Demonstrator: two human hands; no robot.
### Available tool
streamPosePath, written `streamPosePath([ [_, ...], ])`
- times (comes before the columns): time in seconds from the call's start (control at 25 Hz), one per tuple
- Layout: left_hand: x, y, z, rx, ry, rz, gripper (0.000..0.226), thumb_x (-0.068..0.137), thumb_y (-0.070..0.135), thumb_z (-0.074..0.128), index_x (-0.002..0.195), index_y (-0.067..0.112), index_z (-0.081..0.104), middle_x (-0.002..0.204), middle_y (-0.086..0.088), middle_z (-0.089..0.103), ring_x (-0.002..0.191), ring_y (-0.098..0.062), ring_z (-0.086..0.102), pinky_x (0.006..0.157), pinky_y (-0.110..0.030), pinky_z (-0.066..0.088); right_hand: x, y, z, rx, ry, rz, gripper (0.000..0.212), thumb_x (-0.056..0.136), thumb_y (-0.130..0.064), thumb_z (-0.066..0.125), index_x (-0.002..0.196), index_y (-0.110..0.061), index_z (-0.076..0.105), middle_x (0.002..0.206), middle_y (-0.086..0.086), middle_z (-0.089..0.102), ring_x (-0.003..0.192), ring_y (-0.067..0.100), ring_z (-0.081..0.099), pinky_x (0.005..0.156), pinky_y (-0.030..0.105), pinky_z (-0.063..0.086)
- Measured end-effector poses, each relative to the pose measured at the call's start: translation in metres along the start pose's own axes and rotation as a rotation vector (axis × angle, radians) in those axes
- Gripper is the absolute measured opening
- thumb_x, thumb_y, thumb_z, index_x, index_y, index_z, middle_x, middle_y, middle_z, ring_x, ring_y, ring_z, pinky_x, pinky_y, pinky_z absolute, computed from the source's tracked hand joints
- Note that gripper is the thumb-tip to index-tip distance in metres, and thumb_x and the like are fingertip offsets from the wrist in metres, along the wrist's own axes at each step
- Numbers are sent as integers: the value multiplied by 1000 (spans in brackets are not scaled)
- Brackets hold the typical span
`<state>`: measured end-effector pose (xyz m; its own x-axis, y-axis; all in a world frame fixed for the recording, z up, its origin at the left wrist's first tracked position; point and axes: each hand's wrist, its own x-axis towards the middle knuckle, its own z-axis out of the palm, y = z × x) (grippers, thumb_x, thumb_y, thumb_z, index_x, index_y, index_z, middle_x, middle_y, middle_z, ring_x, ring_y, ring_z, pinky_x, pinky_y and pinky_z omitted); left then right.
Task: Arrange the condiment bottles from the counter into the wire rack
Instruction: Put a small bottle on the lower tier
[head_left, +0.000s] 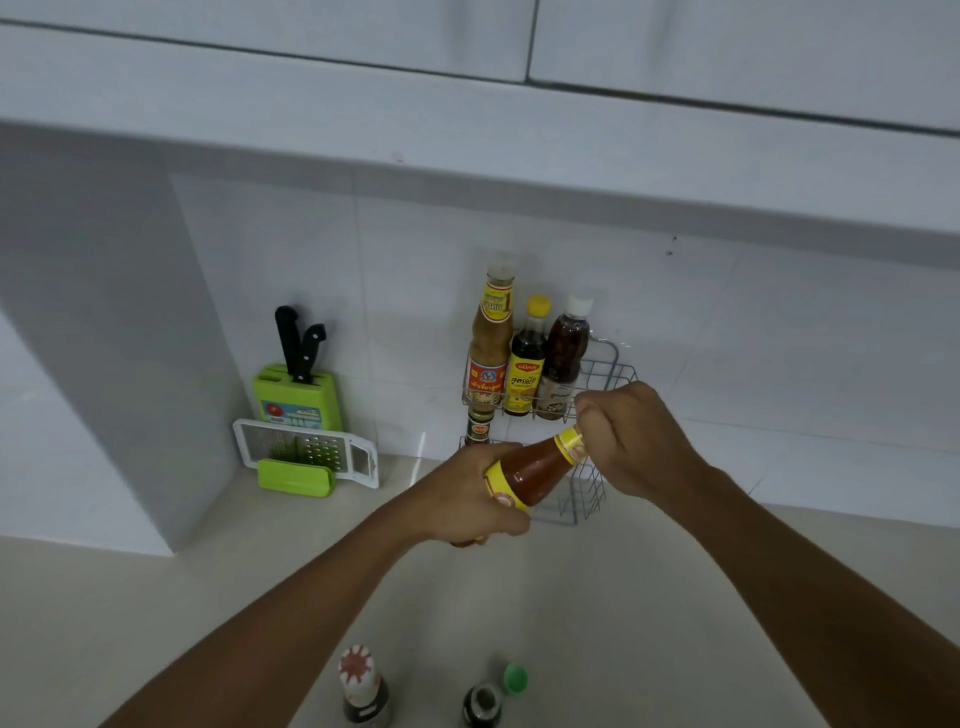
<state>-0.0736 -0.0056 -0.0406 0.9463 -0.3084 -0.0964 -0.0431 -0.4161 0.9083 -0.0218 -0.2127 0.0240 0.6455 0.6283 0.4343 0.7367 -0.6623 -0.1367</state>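
Both hands hold a reddish-brown sauce bottle (535, 470) with yellow labels, tilted in front of the wire rack (608, 374). My left hand (467, 493) wraps its body and my right hand (628, 436) is closed over its cap end. The rack's upper tier carries three bottles: a tall tan sauce bottle (491, 338), a dark bottle with a yellow cap (527, 358) and a dark red bottle with a white cap (566, 353). A small dark jar (478, 428) stands on the lower tier at the left. Near the counter's front edge stand a red-and-white-capped bottle (363, 686) and a dark bottle (483, 704).
A green cap (515, 678) shows beside the dark bottle on the beige counter (597, 597). At the back left stand a green knife block (296, 395) with black-handled knives and a white grater (306, 449) on a green holder. A white cabinet overhangs the rack.
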Motion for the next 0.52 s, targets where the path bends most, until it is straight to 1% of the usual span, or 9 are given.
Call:
streamPosePath([
  [0.08,2,-7,0,161,103,13,56,62,28,82,112,37,60,86,4,67,65,-14,65,62,-41,61,0,-6,17,-91,15,49,19,78,-15,34,61,-18,27,44,1,41,42,19,27,50,22,23],
  [0.12,2,-9,0,280,152,18,59,60,38,81,114,39,58,92,6,68,74,-14,66,71,-42,62,-1,-8,27,-74,31,149,24,81,-15,34,59,-17,26,47,3,45,45,20,31,51,23,23],
  [0.2,2,-9,1,522,267,30,64,62,50,77,121,41,52,102,6,69,87,-18,66,81,-39,59,0,-16,33,32,104,485,41,97,-21,32,56,-18,33,55,4,47,57,24,43,53,28,28],
  [0.24,3,-10,3,642,336,53,65,65,52,75,123,38,50,105,6,70,91,-20,67,83,-37,57,2,-16,34,116,75,652,45,100,-25,34,56,-18,38,57,5,47,62,26,48,53,30,30],
  [0.32,5,-9,7,756,432,102,63,69,53,72,124,35,48,107,6,71,93,-22,69,83,-36,55,2,-17,38,279,131,809,49,100,-32,37,54,-15,40,57,7,50,63,26,51,52,30,32],
  [0.4,7,-7,6,672,421,82,61,68,50,73,121,37,46,105,6,70,92,-22,68,81,-36,56,1,-21,41,636,201,862,50,98,-44,43,58,-13,43,55,5,49,54,22,50,50,28,35],
  [0.44,9,-4,4,571,393,58,61,66,48,75,119,38,46,103,6,70,90,-21,68,80,-36,57,-1,-25,42,863,222,870,48,97,-51,49,67,-14,48,56,4,52,49,20,50,47,26,38],
  [0.48,12,-2,2,484,363,36,62,64,48,76,117,38,46,102,7,69,88,-19,67,78,-37,58,-5,-28,45,1005,208,846,42,95,-53,56,79,-14,54,60,4,59,47,20,54,45,27,44],
  [0.52,16,-2,1,426,338,39,63,61,49,75,115,39,46,101,7,69,87,-18,67,76,-38,59,-8,-31,51,1067,168,799,35,93,-50,65,91,-15,58,68,5,68,50,21,62,46,30,51],
])
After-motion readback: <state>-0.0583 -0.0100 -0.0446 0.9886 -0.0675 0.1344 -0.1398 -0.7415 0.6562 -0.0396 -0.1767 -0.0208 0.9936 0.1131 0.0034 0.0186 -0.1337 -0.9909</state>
